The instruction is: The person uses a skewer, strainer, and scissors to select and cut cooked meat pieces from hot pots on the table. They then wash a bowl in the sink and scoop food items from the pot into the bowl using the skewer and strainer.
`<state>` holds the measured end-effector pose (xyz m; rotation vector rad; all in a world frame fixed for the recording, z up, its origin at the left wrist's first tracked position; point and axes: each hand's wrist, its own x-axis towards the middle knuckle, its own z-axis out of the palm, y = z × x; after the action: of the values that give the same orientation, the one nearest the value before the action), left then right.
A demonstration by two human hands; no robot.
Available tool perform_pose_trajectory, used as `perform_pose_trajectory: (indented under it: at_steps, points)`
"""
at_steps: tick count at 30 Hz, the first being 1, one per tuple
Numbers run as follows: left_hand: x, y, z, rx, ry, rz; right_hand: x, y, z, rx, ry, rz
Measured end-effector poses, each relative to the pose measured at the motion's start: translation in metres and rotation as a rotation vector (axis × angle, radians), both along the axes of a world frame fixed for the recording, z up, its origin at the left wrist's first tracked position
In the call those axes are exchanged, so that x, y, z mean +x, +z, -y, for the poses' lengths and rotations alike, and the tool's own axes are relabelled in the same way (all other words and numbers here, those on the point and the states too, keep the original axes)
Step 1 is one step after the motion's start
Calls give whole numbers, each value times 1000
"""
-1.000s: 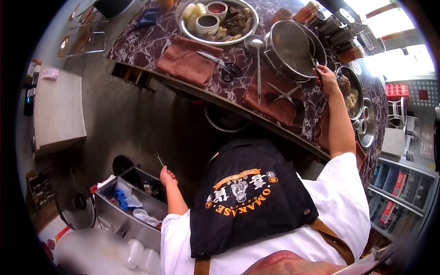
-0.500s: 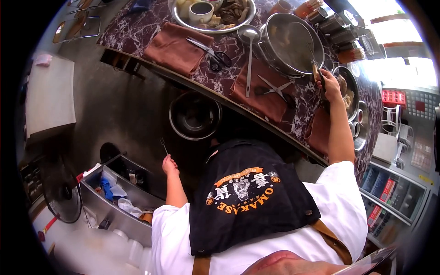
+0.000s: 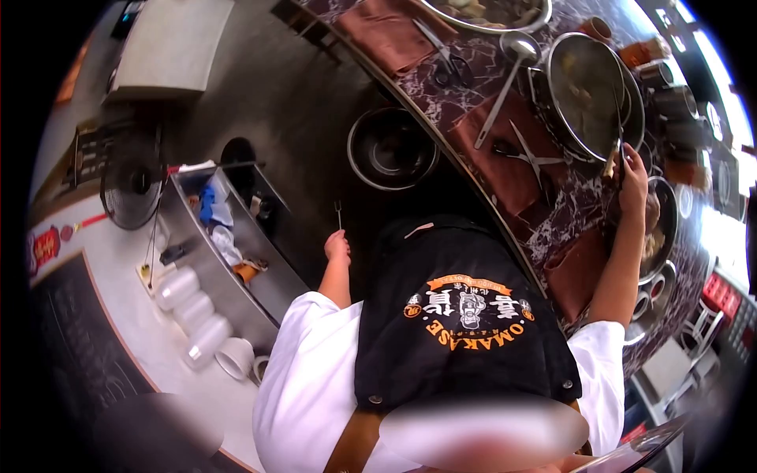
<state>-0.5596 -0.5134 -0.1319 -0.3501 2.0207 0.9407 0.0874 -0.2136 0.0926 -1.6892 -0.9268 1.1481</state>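
Observation:
My left hand point(image 3: 337, 247) is closed around the handle of a small fork point(image 3: 338, 211), tines up, held out in front of the apron over the floor. On the other side, my right hand point(image 3: 633, 180) grips a long thin metal utensil point(image 3: 617, 130) with wooden and black parts at the handle. Its far end reaches over the metal pot point(image 3: 558, 124), which holds cloudy broth and pieces of food. Its exact kind I cannot make out. Near the pot lie a ladle point(image 3: 498, 102) and a pair of open scissors point(image 3: 532, 158) on a brown cloth point(image 3: 493, 183).
More scissors point(image 3: 451, 61) rest by another brown cloth point(image 3: 386, 35). A food tray point(image 3: 512, 27) is at the table's far end. A bowl of food point(image 3: 669, 225) stands right of my forearm. Below are a large dark basin point(image 3: 393, 150), a metal cart point(image 3: 256, 268) and a fan point(image 3: 134, 177).
The view has turned, so the table and pot appear farther right and tilted. Both hands keep hold of the same utensils, the right one still at the pot's rim.

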Motion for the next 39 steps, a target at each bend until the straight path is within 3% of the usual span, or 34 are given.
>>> perform_pose_trajectory:
  at_steps: [2,6,10,13,15,17,21,25,29,34,35,36,39]
  points:
    - [11,8,-1,63,-118,-21,-8,2,-3,20,-2,12]
    - [17,13,3,76,-110,-33,-17,7,-5,127,107,93]
    - [20,19,14,105,-29,-47,-57,17,-8,190,192,3]
    - [20,16,31,76,-31,-47,-116,28,2,118,387,11]
    - [16,10,44,51,-3,-47,-175,32,15,-19,360,-209]
    - [15,17,52,29,22,-56,-222,5,28,-27,446,-256]
    - [-1,16,81,25,112,-44,-321,-63,62,-306,484,-572]
    - [-28,18,118,14,111,-46,-404,-162,83,-518,378,-507]
    - [-67,18,172,-37,104,-84,-451,-280,85,-578,331,-274]
    - [-104,32,233,-169,113,-163,-449,-422,56,-824,388,-409]
    - [-109,32,239,-173,112,-161,-450,-434,51,-926,363,-470]
    - [-113,32,245,-210,129,-129,-452,-432,42,-1017,316,-362]
    - [-119,26,237,-268,143,-76,-460,-376,31,-1097,253,-193]
